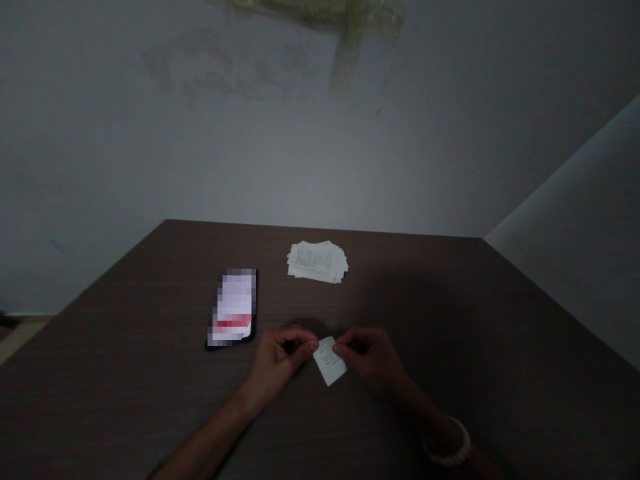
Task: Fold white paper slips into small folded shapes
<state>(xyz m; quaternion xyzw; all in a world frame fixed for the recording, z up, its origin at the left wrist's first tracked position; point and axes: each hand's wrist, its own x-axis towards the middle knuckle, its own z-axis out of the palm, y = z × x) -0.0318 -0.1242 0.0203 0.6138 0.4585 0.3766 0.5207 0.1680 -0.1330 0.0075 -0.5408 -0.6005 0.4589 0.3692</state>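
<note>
While the left hand and right hand are pinching one paper slip on the near side of the pile, that pile is lying untouched, whether done or waiting being unclear.

Left hand pinches, thumb to forefinger | Right hand mirrors it, fingers curled | Forearms slant inward, fingertips close together
</note>
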